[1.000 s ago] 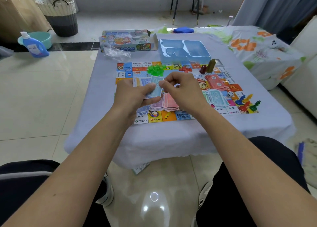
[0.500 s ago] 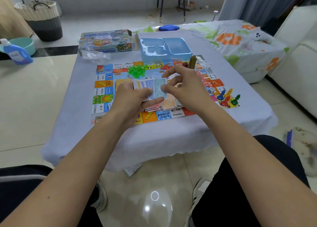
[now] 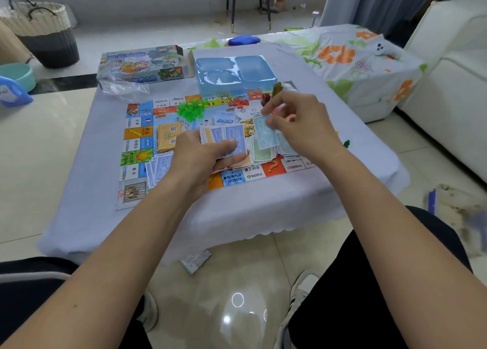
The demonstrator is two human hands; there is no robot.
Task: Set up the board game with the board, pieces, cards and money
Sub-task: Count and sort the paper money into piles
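Hands above game board (image 3: 137, 148) on table (image 3: 263, 211). Left hand (image 3: 203, 155) grips money stack (image 3: 232, 140); right hand (image 3: 297, 127) pinches one teal note (image 3: 266, 135) at 3 o'clock. Risk: loose fan slips, scattering sorted piles (image 3: 263, 152) beneath.

Board (image 3: 147, 137): multicolour squares, orange, green, blue, red, white; pale blue centre with cartoon figures.
Tablecloth (image 3: 110, 217): plain pale lavender.
Houses (image 3: 190, 109): translucent green heap.
Small blocks (image 3: 238, 102): red.
Card stack (image 3: 166, 138): tan.
Notes in left hand (image 3: 232, 141): blue print on white.
Note in right hand (image 3: 266, 135): pale teal.
Tray (image 3: 234, 72): glossy light blue.
Box (image 3: 142, 64): blue-grey, cartoon print.
Sheet (image 3: 366, 61): white, orange flowers, green leaves.
Basket (image 3: 39, 29): cream top, dark grey base.
Floor (image 3: 39, 148): glossy cream tile.
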